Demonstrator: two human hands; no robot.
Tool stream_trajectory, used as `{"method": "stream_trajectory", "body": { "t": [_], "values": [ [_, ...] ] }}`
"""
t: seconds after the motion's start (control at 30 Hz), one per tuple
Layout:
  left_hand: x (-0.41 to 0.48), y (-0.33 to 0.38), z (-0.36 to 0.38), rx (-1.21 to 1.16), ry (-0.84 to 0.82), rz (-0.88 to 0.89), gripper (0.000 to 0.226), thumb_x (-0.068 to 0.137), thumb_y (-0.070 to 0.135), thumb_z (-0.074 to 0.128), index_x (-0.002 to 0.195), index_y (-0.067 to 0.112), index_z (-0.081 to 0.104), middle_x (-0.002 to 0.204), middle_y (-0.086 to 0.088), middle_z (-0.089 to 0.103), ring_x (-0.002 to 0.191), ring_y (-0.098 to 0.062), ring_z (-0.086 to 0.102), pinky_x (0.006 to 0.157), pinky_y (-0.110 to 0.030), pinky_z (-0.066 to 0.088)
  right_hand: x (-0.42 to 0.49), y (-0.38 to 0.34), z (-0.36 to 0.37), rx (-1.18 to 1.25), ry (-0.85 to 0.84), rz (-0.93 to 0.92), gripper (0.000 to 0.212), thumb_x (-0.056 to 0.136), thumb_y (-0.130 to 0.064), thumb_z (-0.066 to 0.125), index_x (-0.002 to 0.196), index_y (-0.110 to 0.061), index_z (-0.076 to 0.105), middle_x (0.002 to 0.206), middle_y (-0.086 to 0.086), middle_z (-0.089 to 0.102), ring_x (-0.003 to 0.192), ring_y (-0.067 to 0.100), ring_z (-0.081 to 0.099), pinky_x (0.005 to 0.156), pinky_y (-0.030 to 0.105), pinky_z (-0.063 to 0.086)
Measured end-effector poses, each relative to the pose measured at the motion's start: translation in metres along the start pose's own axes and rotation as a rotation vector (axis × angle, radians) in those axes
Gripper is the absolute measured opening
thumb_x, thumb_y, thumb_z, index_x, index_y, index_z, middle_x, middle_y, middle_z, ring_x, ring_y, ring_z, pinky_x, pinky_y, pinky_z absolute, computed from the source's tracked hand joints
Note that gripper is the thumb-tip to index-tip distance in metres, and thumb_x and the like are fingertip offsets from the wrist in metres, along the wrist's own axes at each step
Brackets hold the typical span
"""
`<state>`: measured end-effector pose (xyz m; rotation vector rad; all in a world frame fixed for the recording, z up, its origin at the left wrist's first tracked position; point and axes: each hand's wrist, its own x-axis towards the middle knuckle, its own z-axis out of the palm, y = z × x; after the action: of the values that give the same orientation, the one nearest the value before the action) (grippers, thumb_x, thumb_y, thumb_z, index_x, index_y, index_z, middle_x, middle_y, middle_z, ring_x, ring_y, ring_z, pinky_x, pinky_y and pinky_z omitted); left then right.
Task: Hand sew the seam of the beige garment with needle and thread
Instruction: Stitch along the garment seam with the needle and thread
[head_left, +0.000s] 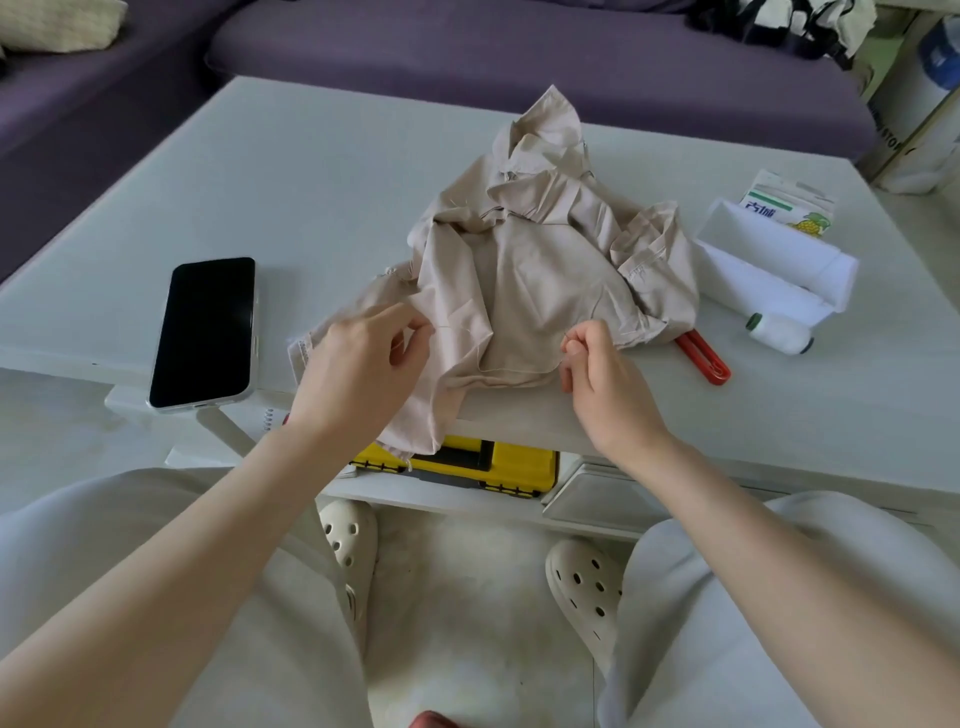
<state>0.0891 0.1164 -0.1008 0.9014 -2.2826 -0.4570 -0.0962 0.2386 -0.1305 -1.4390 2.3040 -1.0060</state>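
Note:
The beige garment (540, 249) lies crumpled on the white table (322, 171), one corner hanging over the front edge. My left hand (363, 364) pinches a fold of the garment at its left side. My right hand (597, 364) sits at the garment's lower right edge with finger and thumb pinched together, holding what looks like the needle, too small to make out. A thin pale thread (498, 370) curves across the cloth between the two hands.
A black phone (208, 330) lies left of the garment. To the right are red-handled scissors (706, 358), a white thread spool (779, 332), a white box (769, 265) and a packet (789, 202). A yellow toolbox (498, 460) sits under the table; a purple sofa (519, 57) stands behind.

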Motion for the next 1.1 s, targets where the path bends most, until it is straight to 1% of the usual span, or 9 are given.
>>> {"method": "stream_trajectory", "body": {
  "t": [0.13,0.23,0.33,0.5,0.63,0.77,0.9,1.0,1.1],
  "values": [
    [0.0,0.005,0.006,-0.063,-0.027,0.031,0.012,0.088,0.005,0.06,0.079,0.007,0.068,0.059,0.017,0.045,0.05,-0.004,0.044,0.053,-0.012,0.035,0.001,-0.01,0.003,0.052,0.014,-0.204,0.01,0.102,-0.017,0.031,0.096,-0.02,0.038,0.084,-0.009,0.059,0.065,0.002,0.053,0.06,0.027,0.042],
    [-0.001,0.006,0.009,-0.086,-0.069,0.017,0.013,0.089,0.004,0.059,0.08,0.006,0.068,0.055,0.017,0.042,0.056,0.002,0.046,0.053,-0.007,0.033,0.006,-0.01,0.007,0.017,-0.124,-0.157,0.013,0.103,-0.021,0.03,0.094,-0.021,0.039,0.084,-0.007,0.061,0.073,0.009,0.057,0.068,0.035,0.047],
    [0.001,0.009,0.009,-0.034,-0.068,-0.022,0.013,0.09,0.008,0.058,0.081,0.008,0.068,0.051,0.018,0.039,0.049,-0.004,0.045,0.047,-0.01,0.031,0.014,-0.007,0.006,-0.11,-0.21,-0.112,0.014,0.102,-0.021,0.031,0.092,-0.019,0.04,0.078,0.0,0.06,0.072,0.022,0.057,0.07,0.043,0.048],
    [0.008,0.008,0.005,0.057,-0.035,-0.044,0.011,0.088,0.009,0.059,0.082,0.009,0.068,0.053,0.004,0.049,0.052,-0.023,0.048,0.049,-0.025,0.036,0.02,-0.003,0.002,-0.188,-0.223,-0.072,0.011,0.101,-0.013,0.033,0.094,-0.015,0.041,0.081,0.004,0.06,0.072,0.022,0.057,0.063,0.034,0.043],
    [0.012,0.002,0.005,0.002,0.002,-0.056,0.011,0.088,0.01,0.06,0.08,0.009,0.068,0.053,0.007,0.045,0.049,-0.011,0.042,0.05,-0.026,0.035,0.021,-0.004,0.0,-0.191,-0.211,-0.026,0.011,0.101,-0.011,0.034,0.102,-0.011,0.045,0.079,-0.001,0.052,0.07,0.019,0.05,0.053,0.025,0.032],
    [0.015,-0.001,0.007,-0.113,0.026,-0.039,0.01,0.088,0.013,0.059,0.093,0.009,0.066,0.074,0.009,0.05,0.063,-0.001,0.048,0.06,-0.013,0.035,0.019,-0.003,0.001,-0.182,-0.172,-0.02,0.009,0.102,-0.012,0.032,0.097,-0.014,0.04,0.069,-0.004,0.046,0.063,0.019,0.048,0.049,0.023,0.03],
    [0.007,0.008,0.005,-0.136,-0.022,0.014,0.027,0.087,0.015,0.057,0.113,0.009,0.055,0.11,-0.001,0.057,0.096,-0.008,0.048,0.083,-0.014,0.032,0.018,-0.006,0.001,-0.234,-0.104,-0.021,0.008,0.102,-0.015,0.03,0.099,-0.016,0.038,0.07,-0.001,0.049,0.06,0.02,0.05,0.047,0.027,0.029],
    [0.002,0.016,0.001,-0.012,0.07,0.19,0.015,0.083,0.023,0.051,0.084,0.009,0.057,0.082,-0.001,0.06,0.077,-0.015,0.049,0.074,-0.028,0.039,0.022,-0.013,-0.001,-0.144,0.039,-0.032,0.014,0.103,-0.019,0.027,0.096,-0.016,0.038,0.067,-0.006,0.049,0.058,0.011,0.048,0.047,0.024,0.028],
    [-0.006,0.014,0.001,0.088,-0.111,0.193,0.033,0.082,0.045,0.047,0.063,0.019,0.052,0.055,0.008,0.051,0.054,-0.012,0.047,0.05,-0.03,0.042,0.02,-0.019,0.0,-0.044,0.131,-0.224,0.015,0.102,-0.016,0.036,0.098,-0.01,0.049,0.07,-0.004,0.056,0.059,0.013,0.054,0.051,0.029,0.04]
  ]
}}
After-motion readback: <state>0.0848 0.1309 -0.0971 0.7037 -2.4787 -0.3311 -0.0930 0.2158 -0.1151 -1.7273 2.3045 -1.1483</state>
